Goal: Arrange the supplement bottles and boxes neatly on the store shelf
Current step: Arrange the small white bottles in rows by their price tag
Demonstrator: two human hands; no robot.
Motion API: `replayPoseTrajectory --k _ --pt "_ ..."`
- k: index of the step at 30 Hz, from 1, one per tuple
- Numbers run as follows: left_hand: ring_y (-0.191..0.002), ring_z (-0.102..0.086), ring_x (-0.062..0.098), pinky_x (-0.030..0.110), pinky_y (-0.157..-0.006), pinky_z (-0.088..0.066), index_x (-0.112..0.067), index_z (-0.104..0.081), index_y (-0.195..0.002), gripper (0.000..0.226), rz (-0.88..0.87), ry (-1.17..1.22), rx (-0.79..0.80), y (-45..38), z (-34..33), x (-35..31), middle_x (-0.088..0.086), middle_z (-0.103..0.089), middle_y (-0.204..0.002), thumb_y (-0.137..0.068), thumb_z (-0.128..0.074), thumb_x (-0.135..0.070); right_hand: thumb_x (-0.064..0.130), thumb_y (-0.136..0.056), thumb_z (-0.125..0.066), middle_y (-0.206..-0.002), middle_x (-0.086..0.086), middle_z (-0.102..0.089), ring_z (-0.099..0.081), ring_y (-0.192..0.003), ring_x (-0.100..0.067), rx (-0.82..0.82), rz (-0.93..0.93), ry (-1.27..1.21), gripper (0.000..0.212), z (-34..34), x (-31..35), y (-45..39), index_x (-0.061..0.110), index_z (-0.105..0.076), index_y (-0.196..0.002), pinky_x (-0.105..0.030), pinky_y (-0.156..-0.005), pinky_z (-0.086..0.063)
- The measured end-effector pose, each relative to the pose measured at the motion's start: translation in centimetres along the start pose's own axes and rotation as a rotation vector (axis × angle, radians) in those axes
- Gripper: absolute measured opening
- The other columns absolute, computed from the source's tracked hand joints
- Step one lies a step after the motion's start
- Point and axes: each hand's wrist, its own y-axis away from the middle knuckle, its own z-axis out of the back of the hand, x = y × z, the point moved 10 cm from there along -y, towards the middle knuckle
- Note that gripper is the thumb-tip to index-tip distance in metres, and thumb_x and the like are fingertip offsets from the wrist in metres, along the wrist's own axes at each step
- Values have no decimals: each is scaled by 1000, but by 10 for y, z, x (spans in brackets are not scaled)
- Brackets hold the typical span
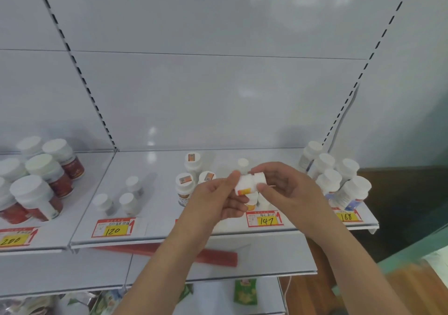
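On the far left of the shelf [218, 228], red-labelled bottles [41, 186] stand crowded together; right of them three small white bottles [121, 197] sit loosely spaced behind the 120 price tag [113, 227]. Further right a cluster of orange-labelled bottles [191, 176] stands just beside the left hand [218, 200], whose thumb and fingers pinch the body of a small white bottle [246, 185] held sideways above the shelf's near edge. The right hand [283, 183] pinches that bottle's cap end [259, 177]. At the far right, blue-labelled bottles [339, 179] stand packed near the shelf end. Risks, as I judge them: the cap may loosen under the right hand's grip and spill, or either wrist may knock the standing bottles beside it when the bottle is set down.
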Motion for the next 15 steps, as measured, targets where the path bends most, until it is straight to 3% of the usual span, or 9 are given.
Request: replayPoseTrajectory --k 3,6,8,10,13,15 --pt "-73 -73 20 21 -68 -58 -5 -72 -106 17 -177 -83 26 7 5 -10 12 -74 -88 -94 -65 -15 20 -96 -62 -100 7 -76 -73 -90 -15 -45 -83 -32 14 3 -10 6 25 -69 -107 -35 -81 -59" --pt "-94 -72 21 22 -80 -55 -12 -72 -111 27 -348 -198 85 16 1 -18 2 -74 -102 -87 -71 0 30 -96 -58 -80 -1 -76 -72 -67 -18 -47 -184 -42 16 2 -17 11 21 -70 -103 -28 -65 -59" --pt "-99 -72 18 21 -80 -55 -14 -71 -113 30 -362 -205 102 20 0 -16 -2 -74 -104 -87 -71 1 30 -96 -60 -74 -4 -75 -68 -61 -19 -50 -158 -30 14 3 -11 12 21 -70 -100 -24 -61 -57" --pt "-95 -73 17 19 -77 -55 -13 -70 -113 24 -299 -151 86 18 1 -11 -1 -75 -102 -90 -69 -6 24 -95 -62 -77 -2 -75 -70 -66 -17 -39 -105 -10 10 3 -5 15 24 -69 -102 -21 -65 -57" --pt "-82 -75 20 23 -74 -59 -7 -72 -108 23 -150 -4 71 11 4 5 10 -77 -94 -92 -63 -21 15 -92 -68 -91 2 -74 -72 -81 -14 28 -64 -7 21 -4 -1 20 30 -67 -107 -22 -75 -57" --pt "-82 -74 20 23 -74 -59 -7 -72 -108 22 -184 -18 59 11 7 4 10 -77 -93 -91 -66 -18 16 -92 -69 -100 6 -73 -71 -87 -13 44 -62 35 25 -7 -3 23 34 -66 -109 -25 -79 -57"
